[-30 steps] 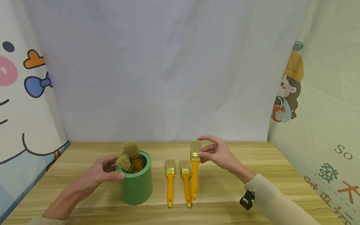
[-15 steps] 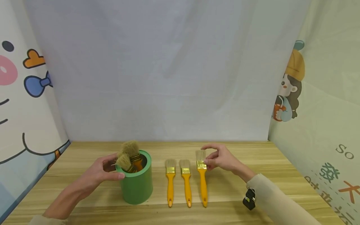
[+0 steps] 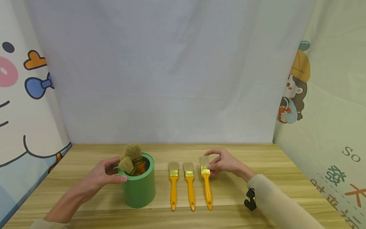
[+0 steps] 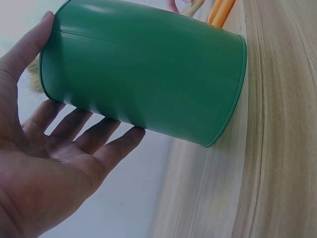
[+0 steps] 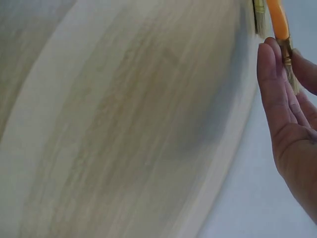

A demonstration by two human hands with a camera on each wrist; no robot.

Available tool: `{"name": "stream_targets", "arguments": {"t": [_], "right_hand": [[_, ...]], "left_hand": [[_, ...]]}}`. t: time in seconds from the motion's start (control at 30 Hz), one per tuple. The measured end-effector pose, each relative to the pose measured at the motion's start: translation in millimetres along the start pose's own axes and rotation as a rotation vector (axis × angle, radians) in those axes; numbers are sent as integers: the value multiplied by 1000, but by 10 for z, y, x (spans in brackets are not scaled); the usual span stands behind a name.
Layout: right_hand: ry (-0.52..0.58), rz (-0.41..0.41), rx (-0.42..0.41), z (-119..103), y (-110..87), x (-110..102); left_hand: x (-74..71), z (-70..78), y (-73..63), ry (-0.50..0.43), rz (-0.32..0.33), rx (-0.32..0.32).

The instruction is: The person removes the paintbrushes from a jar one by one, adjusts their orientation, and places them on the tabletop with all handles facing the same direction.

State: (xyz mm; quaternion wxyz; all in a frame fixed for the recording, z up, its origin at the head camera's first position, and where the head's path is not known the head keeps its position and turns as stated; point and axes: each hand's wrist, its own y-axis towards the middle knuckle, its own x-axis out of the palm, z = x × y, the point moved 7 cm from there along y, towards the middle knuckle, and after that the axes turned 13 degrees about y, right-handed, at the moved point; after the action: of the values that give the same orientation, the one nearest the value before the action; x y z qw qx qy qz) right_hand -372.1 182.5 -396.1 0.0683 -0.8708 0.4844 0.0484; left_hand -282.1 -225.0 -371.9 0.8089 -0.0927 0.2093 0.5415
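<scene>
A green can (image 3: 139, 192) stands upright on the table, with bristle-up paintbrushes (image 3: 133, 152) in its mouth. My left hand (image 3: 103, 174) holds it from the left, thumb at the rim and fingertips against its side, as the left wrist view shows on the can wall (image 4: 143, 69). On the right, my right hand (image 3: 227, 162) pinches a yellow-handled paintbrush (image 3: 207, 189) near its metal band. That brush lies at or just over the table, handle towards me; the right wrist view shows its orange handle (image 5: 278, 20) above the fingers.
Two more yellow-handled paintbrushes, a left one (image 3: 173, 187) and a middle one (image 3: 190, 187), lie side by side between the can and the right hand. A pale curtain (image 3: 171, 79) hangs behind the wooden table (image 3: 160, 219). Printed cloths flank both sides.
My right hand has moved its paintbrush right and down, away from the middle brush and into line with the other two. The left hand and the can have stayed put.
</scene>
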Motion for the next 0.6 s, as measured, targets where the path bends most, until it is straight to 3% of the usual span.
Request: {"name": "stream_targets", "arguments": {"t": [0.6], "right_hand": [[-11,17,84,185,136,12]], "left_hand": [[-1,-20,11,-20,-11,8]]}}
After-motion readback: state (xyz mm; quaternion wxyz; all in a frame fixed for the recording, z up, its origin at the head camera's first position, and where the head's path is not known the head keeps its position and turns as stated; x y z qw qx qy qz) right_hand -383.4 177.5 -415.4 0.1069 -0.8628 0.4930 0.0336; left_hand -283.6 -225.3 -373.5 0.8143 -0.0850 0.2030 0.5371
